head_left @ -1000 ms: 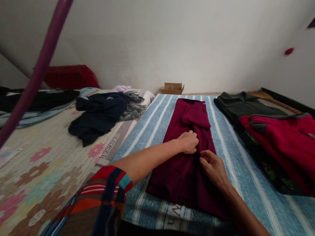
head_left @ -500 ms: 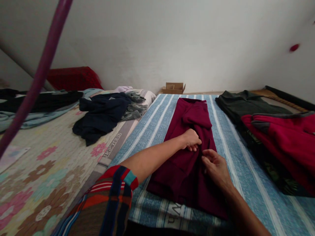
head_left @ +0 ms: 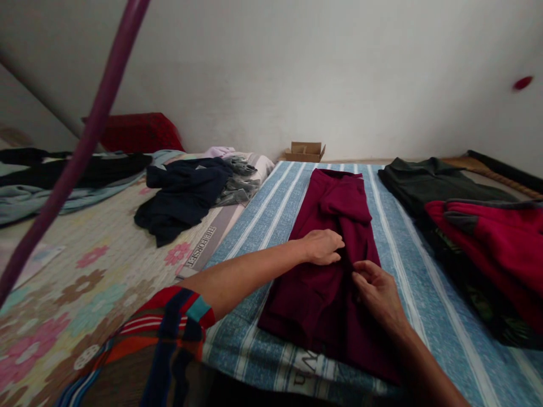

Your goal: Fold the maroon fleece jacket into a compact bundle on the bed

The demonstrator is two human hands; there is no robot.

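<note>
A maroon long-sleeved top (head_left: 314,305) lies lengthwise in front of me, partly folded, with a fold of its cloth bunched over the upper right part. My left hand (head_left: 324,247) reaches across from the left and rests at the middle of the top, its fingers bent together on the cloth; the fingertips are partly hidden. Close by on the right, my right hand (head_left: 375,285) pinches the cloth near the top's right edge between thumb and fingers. Creases run down the cloth between the two hands.
The top lies on a blue striped bedspread (head_left: 250,237). To the right are a dark green garment (head_left: 441,183) and a red garment (head_left: 500,237). A navy garment (head_left: 182,195) sits on the floral bedcover (head_left: 106,294) at left. A purple pole (head_left: 91,130) crosses the left; a cardboard box (head_left: 304,151) stands behind.
My left hand has shifted slightly left, away from my right hand, and its fingers look less tightly curled. My right hand keeps its pinch. The view has turned a little left.
</note>
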